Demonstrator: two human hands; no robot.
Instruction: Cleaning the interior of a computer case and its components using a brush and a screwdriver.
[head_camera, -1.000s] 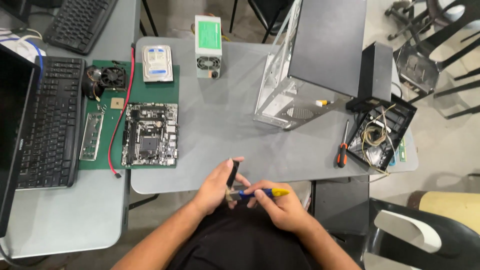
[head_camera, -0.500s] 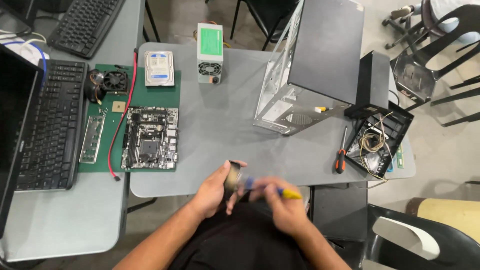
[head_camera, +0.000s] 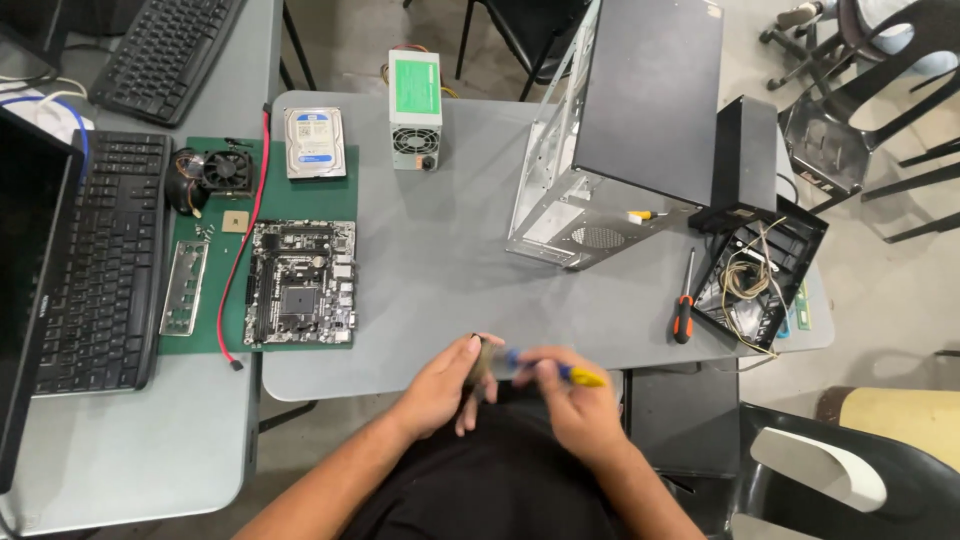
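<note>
Small object (head_camera: 487, 362), blurred, kind not discernible, gripped in left hand (head_camera: 446, 388) just off near edge of grey table (head_camera: 450, 260). Blue-and-yellow tool (head_camera: 556, 371) grasped in right hand (head_camera: 572, 405), tip met against object. Orange-handled screwdriver (head_camera: 684, 300) laid near right edge beside black open frame (head_camera: 760, 270) filled with loose wires. Open computer case (head_camera: 620, 130) stood at far right. Motherboard (head_camera: 300, 283) laid on green mat (head_camera: 335, 200) at left edge.

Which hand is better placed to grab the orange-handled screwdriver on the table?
Probably right: the right hand is on the same side as the orange-handled screwdriver; the left hand is farther.
</note>
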